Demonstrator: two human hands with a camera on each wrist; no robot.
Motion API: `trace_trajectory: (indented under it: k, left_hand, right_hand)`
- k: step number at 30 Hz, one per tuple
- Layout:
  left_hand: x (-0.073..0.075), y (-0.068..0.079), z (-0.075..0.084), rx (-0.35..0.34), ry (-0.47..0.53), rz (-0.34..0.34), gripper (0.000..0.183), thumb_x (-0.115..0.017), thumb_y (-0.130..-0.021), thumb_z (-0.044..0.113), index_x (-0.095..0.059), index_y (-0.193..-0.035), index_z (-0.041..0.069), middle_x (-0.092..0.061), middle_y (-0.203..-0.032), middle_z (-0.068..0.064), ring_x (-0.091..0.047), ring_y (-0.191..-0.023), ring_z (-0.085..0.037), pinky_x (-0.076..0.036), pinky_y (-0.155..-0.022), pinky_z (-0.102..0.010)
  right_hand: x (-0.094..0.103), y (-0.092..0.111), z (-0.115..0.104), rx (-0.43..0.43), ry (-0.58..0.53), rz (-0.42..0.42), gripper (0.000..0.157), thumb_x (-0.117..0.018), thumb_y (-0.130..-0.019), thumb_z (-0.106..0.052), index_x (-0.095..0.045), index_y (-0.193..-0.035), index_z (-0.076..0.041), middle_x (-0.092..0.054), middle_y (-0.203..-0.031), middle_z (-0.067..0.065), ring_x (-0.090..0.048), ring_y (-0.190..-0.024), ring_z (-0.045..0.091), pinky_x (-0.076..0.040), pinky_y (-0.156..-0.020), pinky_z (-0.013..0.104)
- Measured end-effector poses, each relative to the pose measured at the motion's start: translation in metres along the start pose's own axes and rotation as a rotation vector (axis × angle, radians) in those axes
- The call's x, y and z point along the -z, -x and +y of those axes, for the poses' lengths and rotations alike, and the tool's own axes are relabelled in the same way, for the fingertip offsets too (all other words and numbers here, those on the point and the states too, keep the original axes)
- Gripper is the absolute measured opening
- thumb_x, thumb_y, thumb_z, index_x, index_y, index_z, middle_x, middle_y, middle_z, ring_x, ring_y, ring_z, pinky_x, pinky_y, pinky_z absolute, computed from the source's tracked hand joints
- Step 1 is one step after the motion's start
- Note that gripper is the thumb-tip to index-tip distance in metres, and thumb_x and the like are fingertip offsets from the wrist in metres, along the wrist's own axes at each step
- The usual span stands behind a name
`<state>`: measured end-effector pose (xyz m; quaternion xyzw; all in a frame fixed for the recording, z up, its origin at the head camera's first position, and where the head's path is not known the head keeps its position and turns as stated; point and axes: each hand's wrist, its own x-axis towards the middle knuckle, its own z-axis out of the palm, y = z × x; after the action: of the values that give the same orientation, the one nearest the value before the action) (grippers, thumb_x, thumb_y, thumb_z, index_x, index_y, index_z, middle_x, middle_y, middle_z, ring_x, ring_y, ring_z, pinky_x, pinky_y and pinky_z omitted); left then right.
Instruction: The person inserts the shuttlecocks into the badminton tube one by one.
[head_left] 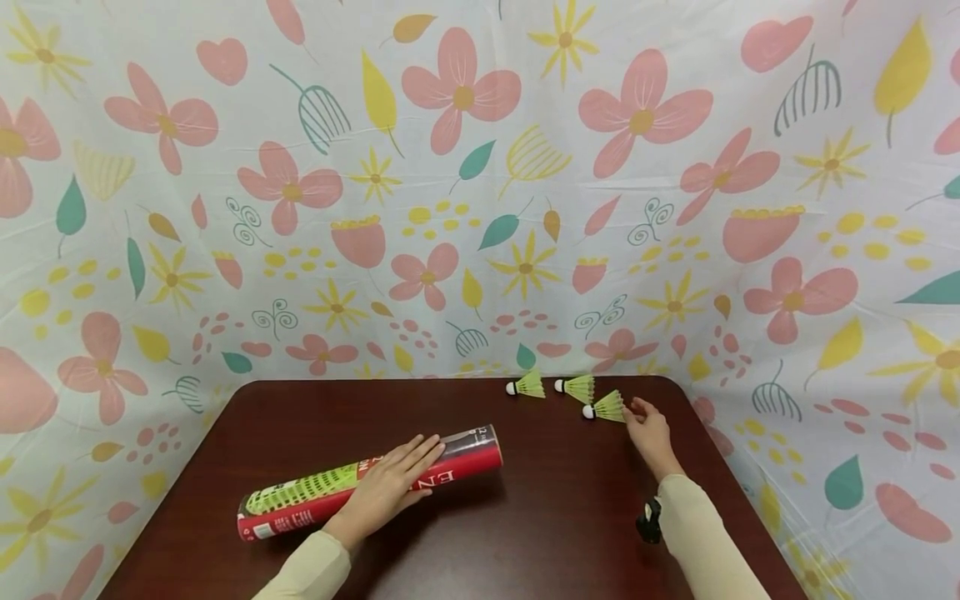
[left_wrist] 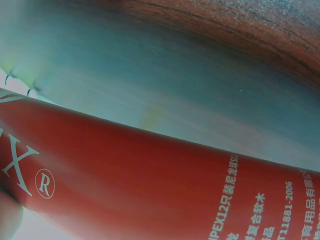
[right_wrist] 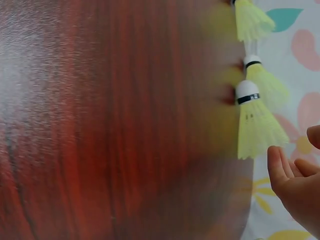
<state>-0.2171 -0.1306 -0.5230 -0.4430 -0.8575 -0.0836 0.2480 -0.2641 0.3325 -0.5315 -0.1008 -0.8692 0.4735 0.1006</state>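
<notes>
A red cylindrical shuttlecock tube [head_left: 303, 504], printed with a yellow-green shuttlecock picture, lies slantwise on the left half of the table. My left hand [head_left: 393, 483] rests across its middle, fingers extended over the top and thumb along the near side. In the left wrist view, the red tube [left_wrist: 125, 170] fills the lower part, with white lettering. At the back right, my right hand [head_left: 649, 433] has its loosely bent fingertips right at the skirt of the nearest yellow-green shuttlecock [head_left: 606, 407], which lies on its side. The right wrist view shows this shuttlecock [right_wrist: 259, 125] just beyond the fingertips.
Two more shuttlecocks, one on the left [head_left: 528, 385] and one in the middle [head_left: 577, 387], lie along the back edge of the dark brown table [head_left: 540, 517]. Their white corks point left. A flower-patterned cloth [head_left: 465, 192] hangs behind and beside the table.
</notes>
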Motion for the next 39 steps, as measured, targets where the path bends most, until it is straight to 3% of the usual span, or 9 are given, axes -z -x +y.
trace_trajectory:
  k: [8, 18, 22, 29, 39]
  left_hand:
    - [0.000, -0.001, 0.001, -0.002, -0.009, -0.004, 0.074, -0.066, -0.076, 0.040, -0.034, -0.137, 0.012, -0.032, -0.141, -0.003, -0.035, -0.125, -0.022, -0.038, -0.094, -0.039]
    - [0.001, -0.002, 0.000, 0.007, -0.007, -0.022, 0.075, -0.065, -0.076, 0.039, -0.032, -0.138, 0.013, -0.032, -0.141, -0.003, -0.033, -0.126, -0.021, -0.037, -0.095, -0.039]
    - [0.000, -0.001, -0.001, 0.019, -0.008, -0.043, 0.074, -0.063, -0.078, 0.040, -0.031, -0.139, 0.014, -0.027, -0.143, 0.000, -0.031, -0.127, -0.020, -0.035, -0.097, -0.038]
    - [-0.002, 0.002, -0.001, 0.003, -0.015, -0.019, 0.073, -0.063, -0.078, 0.041, -0.032, -0.138, 0.014, -0.026, -0.143, 0.000, -0.032, -0.127, -0.021, -0.035, -0.097, -0.038]
    - [0.001, 0.001, 0.000, 0.010, -0.029, -0.008, 0.073, -0.064, -0.077, 0.041, -0.034, -0.137, 0.013, -0.028, -0.143, -0.001, -0.034, -0.126, -0.021, -0.038, -0.094, -0.039]
  right_hand:
    - [-0.010, 0.005, 0.004, -0.030, 0.017, -0.040, 0.048, -0.043, -0.093, -0.016, -0.029, -0.133, 0.006, -0.039, -0.125, 0.027, -0.042, -0.112, 0.039, -0.042, -0.084, 0.046]
    - [-0.019, 0.008, 0.005, 0.020, 0.140, 0.072, 0.026, -0.050, -0.089, -0.013, -0.056, -0.108, 0.004, -0.058, -0.101, 0.023, -0.055, -0.086, 0.033, -0.046, -0.069, 0.042]
    - [-0.019, 0.010, 0.005, 0.026, 0.144, 0.085, 0.025, -0.051, -0.089, -0.013, -0.058, -0.105, 0.004, -0.060, -0.097, 0.021, -0.056, -0.080, 0.030, -0.045, -0.066, 0.041]
    - [-0.019, 0.015, 0.001, 0.041, 0.138, 0.113, 0.023, -0.052, -0.089, -0.015, -0.059, -0.103, 0.002, -0.061, -0.092, 0.019, -0.058, -0.076, 0.028, -0.046, -0.063, 0.038]
    - [-0.026, 0.024, -0.012, 0.096, 0.094, 0.091, 0.019, -0.052, -0.088, -0.011, -0.060, -0.099, 0.003, -0.064, -0.083, 0.015, -0.061, -0.071, 0.023, -0.048, -0.062, 0.036]
